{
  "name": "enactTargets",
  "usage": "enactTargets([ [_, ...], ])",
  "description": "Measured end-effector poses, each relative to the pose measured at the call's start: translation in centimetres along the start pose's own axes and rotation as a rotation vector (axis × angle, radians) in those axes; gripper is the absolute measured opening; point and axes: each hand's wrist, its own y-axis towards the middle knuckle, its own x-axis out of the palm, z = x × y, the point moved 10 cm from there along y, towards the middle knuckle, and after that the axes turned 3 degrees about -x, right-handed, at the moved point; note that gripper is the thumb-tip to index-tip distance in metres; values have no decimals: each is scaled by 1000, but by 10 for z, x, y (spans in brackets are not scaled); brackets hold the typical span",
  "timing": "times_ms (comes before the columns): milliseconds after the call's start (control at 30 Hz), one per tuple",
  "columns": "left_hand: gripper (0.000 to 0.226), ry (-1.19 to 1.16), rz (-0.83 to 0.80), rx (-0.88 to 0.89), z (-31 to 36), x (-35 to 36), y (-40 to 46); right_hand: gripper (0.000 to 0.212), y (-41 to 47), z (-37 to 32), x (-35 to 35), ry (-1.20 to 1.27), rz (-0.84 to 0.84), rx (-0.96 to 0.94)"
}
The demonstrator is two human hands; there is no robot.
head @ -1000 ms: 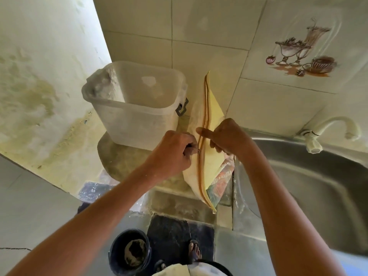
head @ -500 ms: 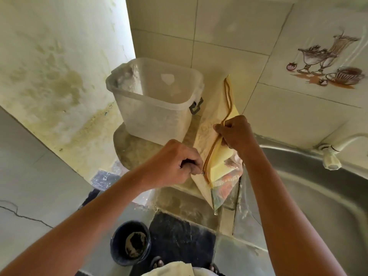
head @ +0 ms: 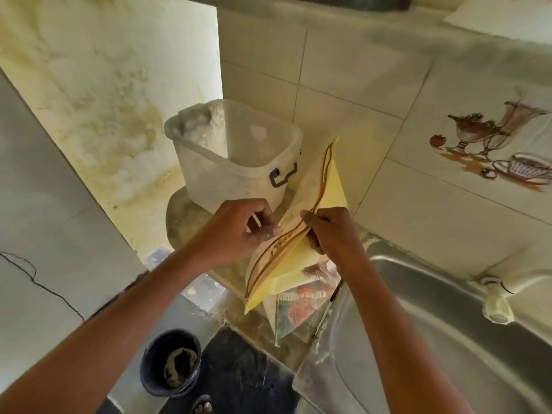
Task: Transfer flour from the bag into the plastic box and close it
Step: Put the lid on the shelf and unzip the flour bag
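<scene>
The left hand (head: pixel 242 227) is curled up and pinches the near side of the bag's top edge. The fingers (head: pixel 264 225) have white flour dust on them. The right hand (head: pixel 331 231) pinches the other side of the same edge, with the fingers tucked under the yellow paper. The two hands are close together, one on each side of the brown stripe that runs along the top of the bag.

The flour bag (head: pixel 298 258) is yellow with a brown line near its mouth. It stands tilted, with one corner pointing up toward the wall and another corner pointing down toward the floor. Its lower part is clear plastic with red and green print. The bag sits on the worktop (head: pixel 191 210), between the box and the sink.

The plastic box (head: pixel 236 156) stands just behind the left hand, near the corner of the walls. It is see-through and cloudy with flour. It has no lid on, and a dark clip (head: pixel 282 176) hangs on the side that faces the bag. There is some white flour stuck inside, high on the left wall.

The metal sink (head: pixel 448 339) is to the right, with a pale tap (head: pixel 494 303) over it. A dark bucket (head: pixel 170 361) stands on the floor below. The wall tile (head: pixel 493 150) has a picture of cups and glasses.
</scene>
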Motion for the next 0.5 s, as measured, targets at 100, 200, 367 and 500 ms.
enactTargets([
  [100,24,104,67,31,2,17,18,50,-3,0,-7,29,-3,-15],
  [200,28,247,2,65,6,37,36,36,-2,-3,-22,-35,38,-30],
  [367,17,201,-228,117,20,62,52,22,4,-4,-50,-158,132,-39],
  [500,35,486,-413,158,6,74,56,26,9,3,-61,-210,170,58],
])
